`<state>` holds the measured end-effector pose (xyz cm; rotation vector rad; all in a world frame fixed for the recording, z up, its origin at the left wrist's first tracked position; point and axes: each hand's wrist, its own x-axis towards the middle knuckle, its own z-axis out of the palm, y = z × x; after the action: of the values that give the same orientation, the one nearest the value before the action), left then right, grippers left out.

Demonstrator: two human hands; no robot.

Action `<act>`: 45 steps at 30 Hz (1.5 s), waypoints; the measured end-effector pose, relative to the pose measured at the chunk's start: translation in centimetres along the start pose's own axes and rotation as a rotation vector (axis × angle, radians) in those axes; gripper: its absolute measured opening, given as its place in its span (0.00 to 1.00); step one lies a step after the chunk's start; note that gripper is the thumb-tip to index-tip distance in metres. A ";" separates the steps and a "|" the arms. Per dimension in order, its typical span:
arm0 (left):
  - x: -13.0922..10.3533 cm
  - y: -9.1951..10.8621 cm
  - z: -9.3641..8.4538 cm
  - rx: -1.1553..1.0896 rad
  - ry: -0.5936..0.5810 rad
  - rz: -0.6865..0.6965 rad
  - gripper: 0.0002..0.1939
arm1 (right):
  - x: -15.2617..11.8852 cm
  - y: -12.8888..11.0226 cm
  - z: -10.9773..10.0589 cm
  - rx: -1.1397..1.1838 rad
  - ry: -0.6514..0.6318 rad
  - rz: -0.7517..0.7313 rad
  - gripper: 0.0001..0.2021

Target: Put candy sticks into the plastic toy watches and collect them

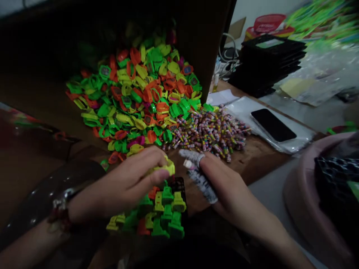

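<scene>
My left hand (146, 170) pinches a yellow plastic toy watch (169, 166) between thumb and fingers. Below it is a black tray (179, 184) filled with green, yellow and orange toy watches (167, 213). My right hand (221, 177), its thumb and finger wrapped in grey printed material (202, 183), closes on a small white-tipped piece (188, 163); most of that piece is hidden. Just beyond the right hand lies a heap of small pink-and-yellow wrapped pieces (213, 130). A large pile of bright toy watches (146, 93) rises beyond the left hand.
Dark box walls (207, 45) surround the watch pile. To the right, a black phone (273, 124) lies on clear plastic bags (300, 145). Behind it stand stacked black trays (272, 59) and a red basket (269, 23). A pink tub (294, 186) is at the right edge.
</scene>
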<state>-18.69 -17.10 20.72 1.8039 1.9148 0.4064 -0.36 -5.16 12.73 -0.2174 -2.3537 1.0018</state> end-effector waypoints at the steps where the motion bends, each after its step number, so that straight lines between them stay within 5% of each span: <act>1: -0.3 0.3 0.2 -0.010 -0.009 0.015 0.11 | 0.2 0.1 0.2 0.012 0.011 -0.031 0.15; 11: -1.3 2.6 0.0 -0.073 -0.080 -0.062 0.12 | -0.2 -2.1 0.6 -0.201 -0.012 -0.135 0.11; 23: -2.8 2.4 2.6 0.048 0.046 -0.130 0.12 | 0.2 -3.6 1.8 -0.694 0.011 -0.328 0.10; 34: -1.9 -0.4 3.4 -0.114 0.044 -0.260 0.10 | 1.4 0.4 4.7 -0.685 0.056 -0.504 0.07; 40: -0.4 -0.6 2.5 -0.059 -0.025 -0.278 0.12 | 0.9 2.1 6.1 -0.592 0.234 -0.448 0.09; 45: 1.2 -1.0 2.1 0.061 0.079 -0.337 0.20 | 1.4 2.4 5.1 -0.656 0.104 -0.261 0.06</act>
<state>-18.50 -16.27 18.28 1.4791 2.2570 0.3080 -4.54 -6.14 8.82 -0.1928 -2.4568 0.0734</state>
